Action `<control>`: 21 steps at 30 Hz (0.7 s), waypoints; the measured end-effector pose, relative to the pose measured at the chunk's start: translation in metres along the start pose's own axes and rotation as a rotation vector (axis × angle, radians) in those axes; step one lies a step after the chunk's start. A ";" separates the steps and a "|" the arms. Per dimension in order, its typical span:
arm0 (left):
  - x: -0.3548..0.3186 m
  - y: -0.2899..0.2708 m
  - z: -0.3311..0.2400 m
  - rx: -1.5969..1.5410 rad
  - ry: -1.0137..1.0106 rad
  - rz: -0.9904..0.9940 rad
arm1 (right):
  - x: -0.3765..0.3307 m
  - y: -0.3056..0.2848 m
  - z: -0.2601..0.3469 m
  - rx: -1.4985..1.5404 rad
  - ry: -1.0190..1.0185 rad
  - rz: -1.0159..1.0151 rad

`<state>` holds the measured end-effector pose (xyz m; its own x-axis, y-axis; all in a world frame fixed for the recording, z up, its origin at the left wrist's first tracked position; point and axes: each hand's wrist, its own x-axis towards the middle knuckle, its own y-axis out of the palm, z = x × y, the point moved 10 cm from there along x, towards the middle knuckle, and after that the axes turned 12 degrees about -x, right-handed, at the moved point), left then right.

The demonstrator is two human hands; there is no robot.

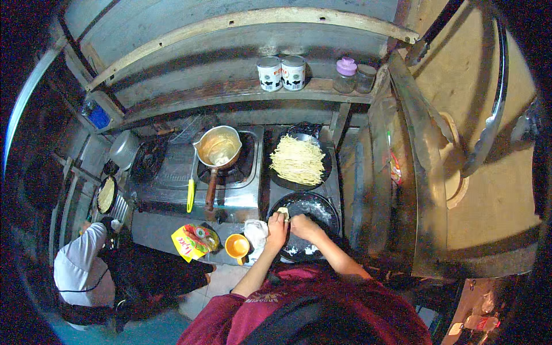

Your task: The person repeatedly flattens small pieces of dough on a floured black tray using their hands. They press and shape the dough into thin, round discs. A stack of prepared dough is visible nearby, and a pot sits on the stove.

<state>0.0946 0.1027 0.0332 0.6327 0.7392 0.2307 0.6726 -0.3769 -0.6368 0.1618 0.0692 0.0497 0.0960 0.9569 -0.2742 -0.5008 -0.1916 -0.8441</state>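
My left hand (276,229) and my right hand (303,225) are close together over the near rim of a black round pan (318,208) on the stove. Between the fingers of both is a small pale piece of food (283,213), held just above the pan. White bits lie in the pan's near part. Behind it stands a second black pan (282,178) heaped with pale yellow noodles (298,159).
A metal saucepan (218,146) with a brown handle sits on the left burner. An orange cup (237,246), a white cloth (256,233) and a yellow packet (188,241) lie on the counter. Two tins (282,72) and jars stand on the shelf. Another person (98,270) crouches lower left.
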 end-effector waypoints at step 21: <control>-0.013 -0.006 -0.017 -0.232 -0.009 0.128 | -0.010 0.085 -0.063 0.762 -0.008 -0.098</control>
<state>0.0888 0.0862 0.0467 0.7157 0.6817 0.1514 0.6577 -0.5852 -0.4744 0.1723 0.0295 -0.0483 0.1653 0.9639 -0.2088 -0.9452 0.0944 -0.3126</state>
